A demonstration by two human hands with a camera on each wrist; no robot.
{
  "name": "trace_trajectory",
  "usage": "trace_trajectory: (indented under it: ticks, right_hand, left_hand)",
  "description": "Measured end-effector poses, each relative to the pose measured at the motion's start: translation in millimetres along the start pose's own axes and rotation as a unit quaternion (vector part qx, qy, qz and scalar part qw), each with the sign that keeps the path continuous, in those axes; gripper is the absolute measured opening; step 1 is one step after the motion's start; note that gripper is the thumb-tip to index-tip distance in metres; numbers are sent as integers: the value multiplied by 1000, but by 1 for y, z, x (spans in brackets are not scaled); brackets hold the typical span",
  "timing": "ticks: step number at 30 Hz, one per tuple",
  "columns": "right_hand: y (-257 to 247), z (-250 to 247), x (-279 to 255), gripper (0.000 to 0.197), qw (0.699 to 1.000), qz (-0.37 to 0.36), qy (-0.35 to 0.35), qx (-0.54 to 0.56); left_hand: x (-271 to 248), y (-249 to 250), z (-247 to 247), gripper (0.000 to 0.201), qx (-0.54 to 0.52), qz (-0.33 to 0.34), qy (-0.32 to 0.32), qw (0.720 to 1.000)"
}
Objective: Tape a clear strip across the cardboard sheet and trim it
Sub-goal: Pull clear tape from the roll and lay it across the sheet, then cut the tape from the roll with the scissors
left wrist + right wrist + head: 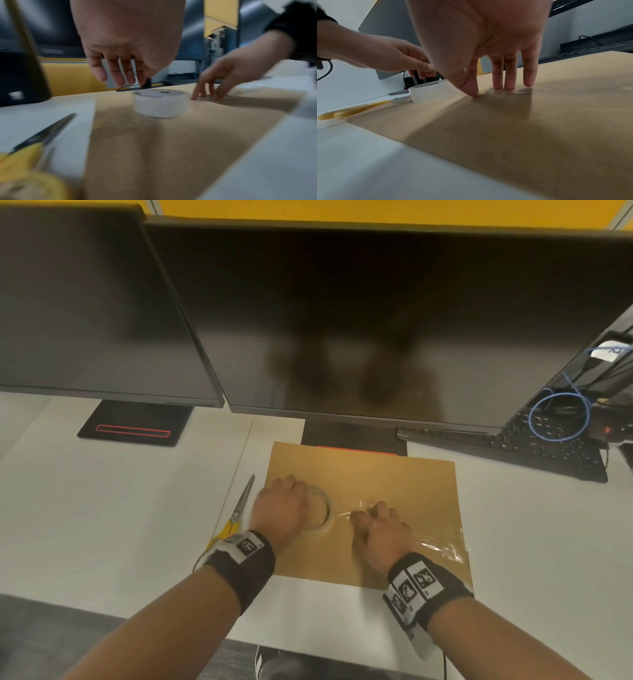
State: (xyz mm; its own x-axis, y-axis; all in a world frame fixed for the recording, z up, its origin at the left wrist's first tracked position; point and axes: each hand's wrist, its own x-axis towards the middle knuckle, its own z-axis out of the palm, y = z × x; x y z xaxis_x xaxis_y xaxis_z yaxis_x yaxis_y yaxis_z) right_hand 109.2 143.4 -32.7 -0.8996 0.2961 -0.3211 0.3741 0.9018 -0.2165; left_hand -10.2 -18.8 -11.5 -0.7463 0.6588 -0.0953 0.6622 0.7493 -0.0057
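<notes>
A brown cardboard sheet (370,474) lies flat on the white desk. A clear tape roll (322,510) lies flat on its left part. From it a clear strip (442,546) runs to the sheet's right edge, wrinkled there. My left hand (120,75) hovers just above the roll (161,105) with relaxed fingers that hold nothing. My right hand (496,86) presses the strip onto the sheet (539,121) with straight fingers and thumb, right of the roll (429,92). Yellow-handled scissors (239,508) lie shut on the desk, left of the sheet.
Two dark monitors (376,320) stand close behind the sheet, their stands (133,424) on the desk. A black keyboard (534,450) and a blue cable coil (558,416) sit at the back right. The desk's front edge (171,625) is near my forearms.
</notes>
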Motion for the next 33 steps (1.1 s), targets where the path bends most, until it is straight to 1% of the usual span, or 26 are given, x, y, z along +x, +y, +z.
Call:
trace_trajectory:
  ticks: [1,3,4,6,7,8,12,14,17,19,20,23,27,29,31,32,33]
  right_hand:
    - [1,0,0,39,1000,0,3,1]
    - [2,1,1,38,1000,0,6,3]
    - [2,1,1,38,1000,0,5,4]
    - [2,2,1,38,1000,4,5,8]
    - [2,2,1,38,1000,6,6,10]
    - [2,2,1,38,1000,7,7,12]
    - [3,2,0,40,1000,4,9,18]
    - [4,2,-1,41,1000,1,12,14]
    - [6,4,-2,44,1000,-3,12,14]
    - [7,5,-3,44,1000,-9,14,15]
    - [8,5,-3,44,1000,-12,17,14]
    - [12,5,-1,45,999,-22,23,12]
    - [18,4,1,46,999,-35,18,8]
    - [20,3,1,44,999,-43,12,25]
    - [24,2,2,40,998,-42,6,48]
    - [25,-1,3,38,997,-36,6,75]
    - [25,-4,4,36,991,-23,8,128]
  left_hand:
    - [3,-13,-1,28,-7,-44,-4,999]
    - [6,-40,-1,32,-20,-142,-30,989]
    - [7,-52,2,35,-21,-182,-57,982]
    - [6,-68,8,40,-25,-225,-122,966]
    - [4,-73,12,41,-31,-235,-144,961]
    - [3,-78,15,41,-42,-242,-150,958]
    - [-4,-85,23,32,-111,-246,-120,955]
    - [-5,-86,25,28,-140,-255,-112,950]
    - [-6,-90,23,29,-189,-275,-125,934]
    - [-5,-91,18,28,-215,-265,-136,930]
    - [-4,-90,13,27,-219,-252,-132,933]
    - [4,-84,-4,22,-229,-215,-97,944]
    - [26,-66,-31,24,-262,-168,-58,949]
    - [37,-50,-44,22,-304,-141,-34,941]
    - [46,-31,-55,17,-369,-105,-22,923]
    - [50,-21,-59,16,-397,-86,-26,913]
    - [52,-11,-62,15,-423,-69,-37,903]
